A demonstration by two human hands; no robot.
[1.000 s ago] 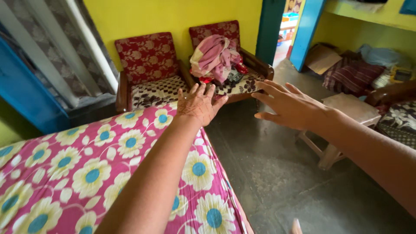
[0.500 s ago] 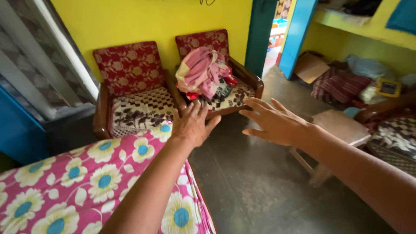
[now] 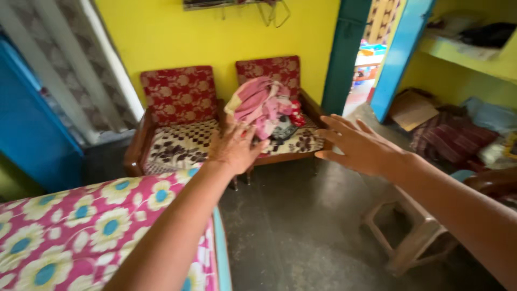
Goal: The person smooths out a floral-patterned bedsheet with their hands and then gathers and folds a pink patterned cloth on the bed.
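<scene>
Straight ahead of the left hand (image 3: pixel 232 149), just past its spread, empty fingers, a pink cloth heap (image 3: pixel 260 104) lies bundled on the right chair (image 3: pixel 293 141), its bulk running up against the backrest. Off to the heap's right, the right hand (image 3: pixel 360 147) is open too, empty and slightly farther off.

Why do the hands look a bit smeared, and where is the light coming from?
Head view: both the left hand and the right hand are soft with motion blur, as is the pink cloth bundle on the red chairs. Daylight enters brightly through the doorway, slightly washing it out. The wide lens bends the blue door frame and stretches the forearms at the edges.
</scene>
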